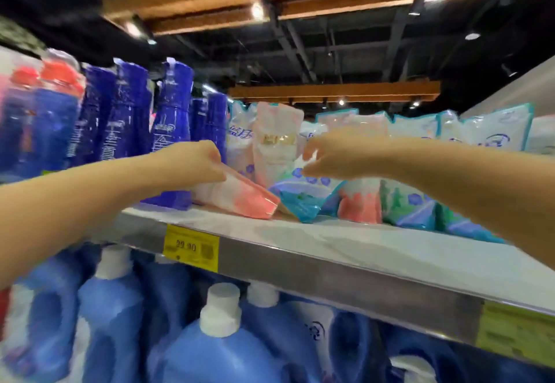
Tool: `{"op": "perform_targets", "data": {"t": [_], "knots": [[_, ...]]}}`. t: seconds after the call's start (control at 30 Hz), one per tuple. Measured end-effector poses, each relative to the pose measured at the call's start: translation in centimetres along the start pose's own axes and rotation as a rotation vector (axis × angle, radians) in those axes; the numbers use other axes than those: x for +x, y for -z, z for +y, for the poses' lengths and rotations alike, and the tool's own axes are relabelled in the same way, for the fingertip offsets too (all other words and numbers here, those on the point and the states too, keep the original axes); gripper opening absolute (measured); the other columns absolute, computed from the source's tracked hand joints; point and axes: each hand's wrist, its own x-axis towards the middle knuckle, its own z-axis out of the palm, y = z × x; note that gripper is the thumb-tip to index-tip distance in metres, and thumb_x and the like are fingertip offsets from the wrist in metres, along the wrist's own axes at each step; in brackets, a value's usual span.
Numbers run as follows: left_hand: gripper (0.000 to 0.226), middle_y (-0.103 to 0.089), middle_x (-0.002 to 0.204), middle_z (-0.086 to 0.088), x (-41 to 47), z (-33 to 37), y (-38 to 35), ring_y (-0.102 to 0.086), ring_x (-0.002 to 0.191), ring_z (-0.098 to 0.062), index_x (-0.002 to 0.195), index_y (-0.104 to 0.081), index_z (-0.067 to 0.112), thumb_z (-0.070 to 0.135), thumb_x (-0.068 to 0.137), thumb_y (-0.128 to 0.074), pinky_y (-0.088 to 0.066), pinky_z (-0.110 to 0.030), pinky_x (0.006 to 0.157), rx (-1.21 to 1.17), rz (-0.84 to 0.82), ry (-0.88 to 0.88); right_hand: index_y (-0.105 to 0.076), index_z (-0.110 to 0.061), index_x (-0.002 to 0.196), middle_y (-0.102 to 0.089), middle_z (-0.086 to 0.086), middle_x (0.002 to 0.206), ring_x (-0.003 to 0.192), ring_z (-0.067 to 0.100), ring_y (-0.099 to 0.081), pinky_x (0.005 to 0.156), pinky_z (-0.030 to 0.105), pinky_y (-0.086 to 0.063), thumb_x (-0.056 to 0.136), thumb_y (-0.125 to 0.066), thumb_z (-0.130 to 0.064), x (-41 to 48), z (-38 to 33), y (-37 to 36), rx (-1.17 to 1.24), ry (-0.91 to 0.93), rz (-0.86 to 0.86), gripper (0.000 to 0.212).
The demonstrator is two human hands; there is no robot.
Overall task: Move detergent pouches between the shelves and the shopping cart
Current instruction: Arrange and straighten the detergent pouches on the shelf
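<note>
While reaching onto a white metal shelf (345,244), grips with left hand (195,163) the top edge of a pink-and-white plastic detergent pouch (243,198), fingers curled round it. Holds it tilted, lower end on the shelf, just beside tall dark-blue plastic bottles (171,118). Hovers right hand (330,157) at the top of a teal-and-blue plastic pouch (303,199) touching the pink one; cannot tell through blur whether those bent fingers grasp it. Behind, upright white-and-teal pouches (420,130); below, blue white-capped jugs (222,352).
</note>
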Motion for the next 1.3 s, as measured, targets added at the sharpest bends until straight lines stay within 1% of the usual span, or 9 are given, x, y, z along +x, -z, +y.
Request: {"op": "perform_targets", "data": {"t": [0.17,0.33,0.5,0.73,0.83,0.97,1.13,1.23,1.3], "knots": [[0.040,-0.063,0.091,-0.009,3.2,-3.9,-1.3,-0.061,0.087,-0.025,0.122,-0.048,0.017,0.030,0.086,-0.055,-0.054,-0.031,0.075,-0.012,-0.162,0.099,-0.048,-0.014,0.128,-0.058,0.004,0.118,0.094,0.021,-0.050,0.075,0.024,-0.036,0.088,-0.058,-0.044,7.4,-6.8,-2.5,0.076,0.196,-0.114,0.051],[0.047,-0.051,0.091,0.005,4.9,-5.9,-2.1,-0.049,0.067,-0.005,0.126,-0.040,0.028,0.027,0.085,-0.063,-0.045,-0.017,0.062,-0.275,-0.193,-0.002,-0.025,-0.015,0.140,-0.047,0.006,0.134,0.120,0.026,-0.049,0.096,0.034,-0.042,0.070,-0.074,-0.051,13.6,-11.0,-6.8,0.268,0.041,-0.265,0.092],[0.051,-0.063,0.097,-0.003,4.6,-7.4,-2.5,-0.061,0.069,-0.017,0.130,-0.040,0.028,0.033,0.083,-0.060,-0.053,-0.025,0.066,-0.301,-0.189,-0.069,-0.047,-0.014,0.120,-0.059,0.007,0.116,0.100,0.024,-0.056,0.073,0.027,-0.040,0.076,-0.074,-0.033,14.5,-10.8,-7.5,0.317,-0.061,-0.045,0.055],[0.059,-0.057,0.108,-0.001,5.3,-7.3,-2.9,-0.052,0.074,-0.015,0.135,-0.032,0.022,0.047,0.087,-0.053,-0.039,-0.024,0.055,-0.306,-0.192,-0.205,-0.054,-0.014,0.119,-0.064,0.008,0.111,0.098,0.024,-0.062,0.087,0.038,-0.053,0.073,-0.076,-0.020,12.9,-8.3,-1.9,0.790,-0.361,0.412,0.051],[0.070,-0.056,0.117,-0.006,6.0,-5.7,-2.5,-0.060,0.092,-0.025,0.144,-0.019,0.028,0.052,0.087,-0.051,-0.047,-0.028,0.071,-0.579,-0.119,-0.187,-0.054,-0.019,0.101,-0.066,0.008,0.105,0.096,0.027,-0.064,0.087,0.044,-0.054,0.070,-0.081,-0.020,10.4,-7.2,1.2,0.959,-0.414,0.605,0.041],[0.082,-0.034,0.147,-0.004,4.9,-2.3,-0.8,-0.047,0.124,-0.030,0.146,-0.018,0.032,0.059,0.079,-0.056,-0.042,-0.043,0.101,-0.995,-0.075,-0.297,-0.054,-0.015,0.104,-0.066,0.011,0.104,0.093,0.029,-0.065,0.083,0.047,-0.056,0.070,-0.081,-0.014,4.7,-6.6,4.4,1.117,-0.446,0.755,0.043],[0.055,-0.057,0.122,0.003,-2.7,4.1,1.7,-0.060,0.100,-0.014,0.135,-0.033,0.030,0.043,0.087,-0.055,-0.052,-0.032,0.081,-1.391,-0.173,-0.514,-0.059,-0.007,0.109,-0.068,0.013,0.104,0.092,0.029,-0.067,0.082,0.044,-0.056,0.070,-0.080,-0.008,-5.3,-6.6,7.4,1.190,-0.481,0.874,0.045],[0.059,-0.058,0.105,0.006,-9.5,8.1,2.8,-0.061,0.090,-0.010,0.133,-0.032,0.023,0.036,0.085,-0.063,-0.054,-0.024,0.069,-1.528,-0.169,-0.627,-0.059,-0.003,0.114,-0.069,0.012,0.100,0.089,0.025,-0.068,0.079,0.037,-0.058,0.070,-0.078,-0.003,-12.7,-6.7,9.2,1.177,-0.505,0.955,0.048],[0.072,-0.059,0.111,0.002,-14.6,10.7,3.4,-0.063,0.095,-0.014,0.132,-0.033,0.021,0.040,0.073,-0.070,-0.056,-0.031,0.077,-1.577,-0.196,-0.686,-0.060,-0.002,0.113,-0.070,0.010,0.096,0.086,0.023,-0.068,0.079,0.034,-0.058,0.073,-0.075,0.000,-18.7,-6.8,10.5,1.165,-0.535,0.988,0.043]]}}
